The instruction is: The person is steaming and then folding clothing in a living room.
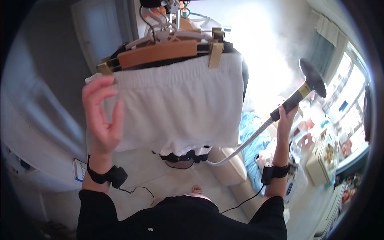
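White shorts with an elastic waistband (180, 105) hang from a wooden clip hanger (157, 54), held by gold-coloured clips at both ends of the waist. My left hand (103, 114) is raised at the left edge of the shorts, just below the left clip, fingers apart; whether the fingertips touch the cloth I cannot tell. Out to the right, my right hand (288, 112) grips the dark handle of a garment steamer head (312, 78), away from the shorts. Its ribbed hose (249, 142) curves down behind the shorts. Steam shows near the head.
Other hangers (163, 31) and dark garments hang behind the shorts. The steamer's base (180, 160) stands on the floor below. At the right are a beige sofa (228, 169) with blue fabric (255, 150) and a white cabinet (322, 156). A door (99, 33) is at upper left.
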The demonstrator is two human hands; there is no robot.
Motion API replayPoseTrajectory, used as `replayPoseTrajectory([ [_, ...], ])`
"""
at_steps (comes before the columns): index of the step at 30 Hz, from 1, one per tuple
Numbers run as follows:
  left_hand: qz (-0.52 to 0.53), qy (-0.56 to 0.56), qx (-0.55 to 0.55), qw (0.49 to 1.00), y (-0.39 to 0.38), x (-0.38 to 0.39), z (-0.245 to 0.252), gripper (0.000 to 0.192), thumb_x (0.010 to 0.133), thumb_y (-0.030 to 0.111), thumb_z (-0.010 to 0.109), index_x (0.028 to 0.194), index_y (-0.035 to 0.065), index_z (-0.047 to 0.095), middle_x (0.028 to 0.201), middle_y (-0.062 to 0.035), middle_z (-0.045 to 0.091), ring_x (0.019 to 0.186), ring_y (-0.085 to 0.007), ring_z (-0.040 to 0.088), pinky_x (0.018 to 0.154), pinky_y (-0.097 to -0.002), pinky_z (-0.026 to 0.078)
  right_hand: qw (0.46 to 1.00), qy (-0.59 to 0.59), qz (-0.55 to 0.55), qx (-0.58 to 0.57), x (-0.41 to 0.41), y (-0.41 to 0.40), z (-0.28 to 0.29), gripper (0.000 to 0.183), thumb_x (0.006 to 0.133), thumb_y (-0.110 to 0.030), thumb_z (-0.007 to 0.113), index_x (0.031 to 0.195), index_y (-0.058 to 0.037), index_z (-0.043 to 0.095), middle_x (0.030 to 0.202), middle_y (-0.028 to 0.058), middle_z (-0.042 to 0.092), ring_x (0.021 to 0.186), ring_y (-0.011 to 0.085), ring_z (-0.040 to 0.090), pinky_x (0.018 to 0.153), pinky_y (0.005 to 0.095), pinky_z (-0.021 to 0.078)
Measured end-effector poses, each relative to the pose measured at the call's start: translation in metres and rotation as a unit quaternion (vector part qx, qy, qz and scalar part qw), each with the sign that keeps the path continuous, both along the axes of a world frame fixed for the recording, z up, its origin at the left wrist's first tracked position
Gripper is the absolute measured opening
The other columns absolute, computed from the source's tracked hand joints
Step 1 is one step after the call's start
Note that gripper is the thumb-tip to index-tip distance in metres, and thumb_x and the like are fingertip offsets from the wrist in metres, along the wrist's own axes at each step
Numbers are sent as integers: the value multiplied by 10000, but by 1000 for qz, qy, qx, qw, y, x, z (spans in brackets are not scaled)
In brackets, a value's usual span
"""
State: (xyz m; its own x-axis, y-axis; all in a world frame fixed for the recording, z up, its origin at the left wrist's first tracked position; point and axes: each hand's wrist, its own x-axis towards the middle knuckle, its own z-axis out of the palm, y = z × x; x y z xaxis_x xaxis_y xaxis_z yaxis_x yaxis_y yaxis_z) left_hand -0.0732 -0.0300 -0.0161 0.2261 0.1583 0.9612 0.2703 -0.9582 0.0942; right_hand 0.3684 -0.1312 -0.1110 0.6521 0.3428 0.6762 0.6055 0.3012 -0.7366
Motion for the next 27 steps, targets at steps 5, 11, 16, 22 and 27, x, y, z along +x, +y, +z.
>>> replayPoseTrajectory([
  [5,95,3,97,991,1,65,56,355,712,-13,542,1041,14,411,1128,-167,429,1094,-287,388,923,-359,306,981,-132,143,-7,35,81,83,664,766,-45,532,1294,2,132,1121,164,400,955,218,466,832,314,381],
  [11,112,-111,68,985,31,89,95,630,802,138,574,1294,17,199,1328,-163,242,1243,-256,235,1011,-384,198,931,-195,309,-12,-13,187,132,727,771,-46,575,1305,-26,82,1088,171,441,939,217,512,758,320,455],
  [16,94,-95,-23,991,47,85,108,598,834,218,545,1290,14,218,1314,-139,288,1226,-206,266,980,-305,248,907,-264,325,-54,-62,232,159,799,733,-100,627,1315,-56,81,1090,223,449,982,280,508,807,354,442],
  [22,155,-43,-97,982,32,96,114,412,875,197,465,1235,35,348,1048,-59,480,938,-106,446,833,-209,343,891,-374,255,20,-93,265,164,873,716,-84,635,1340,-98,24,1101,198,437,950,304,513,772,352,445],
  [27,147,-55,-35,987,41,98,112,420,876,202,457,1238,24,343,1074,-57,473,944,-107,446,833,-213,344,897,-374,235,29,-104,283,150,932,677,-70,657,1346,-96,9,1019,188,412,839,328,510,679,388,442],
])
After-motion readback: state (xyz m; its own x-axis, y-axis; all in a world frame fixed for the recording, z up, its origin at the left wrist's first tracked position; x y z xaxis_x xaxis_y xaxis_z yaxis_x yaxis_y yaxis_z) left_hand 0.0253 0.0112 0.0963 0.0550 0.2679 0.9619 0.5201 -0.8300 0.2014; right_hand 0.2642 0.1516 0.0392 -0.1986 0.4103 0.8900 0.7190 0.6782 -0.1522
